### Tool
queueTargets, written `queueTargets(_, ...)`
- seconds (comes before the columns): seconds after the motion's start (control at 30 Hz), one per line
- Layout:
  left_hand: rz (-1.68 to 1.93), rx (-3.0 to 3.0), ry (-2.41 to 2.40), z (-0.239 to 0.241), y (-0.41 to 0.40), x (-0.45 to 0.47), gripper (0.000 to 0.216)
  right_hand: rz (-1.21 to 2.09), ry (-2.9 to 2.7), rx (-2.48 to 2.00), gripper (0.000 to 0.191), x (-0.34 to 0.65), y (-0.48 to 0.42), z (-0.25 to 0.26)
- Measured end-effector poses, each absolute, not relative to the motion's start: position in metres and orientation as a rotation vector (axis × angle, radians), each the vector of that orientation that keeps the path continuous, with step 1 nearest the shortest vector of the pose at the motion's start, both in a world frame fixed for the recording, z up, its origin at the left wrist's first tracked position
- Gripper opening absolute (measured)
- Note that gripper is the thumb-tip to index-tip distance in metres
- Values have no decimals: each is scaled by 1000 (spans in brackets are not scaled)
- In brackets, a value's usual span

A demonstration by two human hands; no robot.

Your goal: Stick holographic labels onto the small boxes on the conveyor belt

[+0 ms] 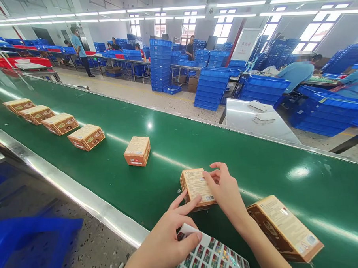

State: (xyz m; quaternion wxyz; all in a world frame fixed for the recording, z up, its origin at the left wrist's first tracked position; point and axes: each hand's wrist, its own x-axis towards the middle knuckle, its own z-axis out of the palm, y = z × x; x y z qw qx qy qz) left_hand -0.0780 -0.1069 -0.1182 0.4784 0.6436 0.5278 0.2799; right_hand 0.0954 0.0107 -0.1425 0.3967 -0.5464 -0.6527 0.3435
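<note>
Green conveyor belt [164, 150] w/ brown-&-cream cartons. L hand [171, 233]: thumb clamped on a shiny sticker sheet [208, 257], 2 fingers stretched out to touch the near box [194, 184], which lies on the belt btwn both hands. R hand [227, 187]: fingers loosely bent, thumb on box top nr its R edge; can't tell if they pinch anything. 5 whole cartons [138, 149] trail off to upper L; 1 other carton [284, 224] sits beside R forearm.
</note>
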Motion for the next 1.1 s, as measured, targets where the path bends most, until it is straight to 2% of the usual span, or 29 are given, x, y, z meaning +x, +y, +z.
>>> queueTargets(0.13, 872, 1461, 1289, -120, -113, -82, 20, 785, -1746, -1324, 30, 122, -3, -119)
queueTargets(0.33, 953, 1214, 1321, -110, -121, -80, 28, 989, -2324, -941, 7, 151, -49, -86)
queueTargets(0.47, 935, 1148, 1324, -104, -121, -73, 27, 857, -2391, -863, 16, 146, -58, -89)
queueTargets(0.6, 899, 1225, 1410, -104, -121, -73, 35, 825, -2401, -835, 15, 142, -57, -92)
queueTargets(0.77, 921, 1296, 1427, -107, -122, -77, 31, 831, -2456, -821, 12, 143, -53, -93)
queueTargets(0.87, 947, 1311, 1439, -107, -124, -79, 30, 636, -2464, -747, 19, 140, -53, -93)
queueTargets(0.97, 961, 1311, 1463, -107, -125, -79, 31, 317, -2435, -649, 13, 130, -57, -95)
queueTargets(1.1, 978, 1266, 1467, -109, -125, -80, 32, 42, -2472, -530, 20, 119, -65, -94)
